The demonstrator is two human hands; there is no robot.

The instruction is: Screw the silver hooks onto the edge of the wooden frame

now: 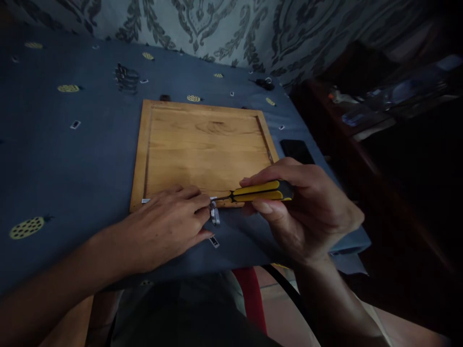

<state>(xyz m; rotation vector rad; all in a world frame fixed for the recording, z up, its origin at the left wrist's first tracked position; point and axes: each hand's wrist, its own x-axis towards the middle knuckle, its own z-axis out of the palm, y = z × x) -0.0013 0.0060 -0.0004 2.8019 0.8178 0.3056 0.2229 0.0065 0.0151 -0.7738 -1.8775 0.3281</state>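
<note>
A framed wooden panel (206, 149) lies flat on the cloth-covered table. At its near edge is a small silver metal fitting (215, 214), its exact kind partly hidden by my fingers. My left hand (173, 221) rests over that edge, palm down, with its curled fingertips pressed against the fitting. In my right hand (304, 207) is a screwdriver (262, 191) with a yellow and black handle, held nearly level between thumb and fingers. Its shaft points left, and the tip meets the fitting beside my left fingertips.
A blue tablecloth (72, 168) with pineapple prints covers the table. Near the back lie a cluster of small dark items (126, 78) and a dark object with a ring (265, 84). A black phone-like slab (297, 151) is right of the panel. Plastic bottles (398, 94) lie beyond the table.
</note>
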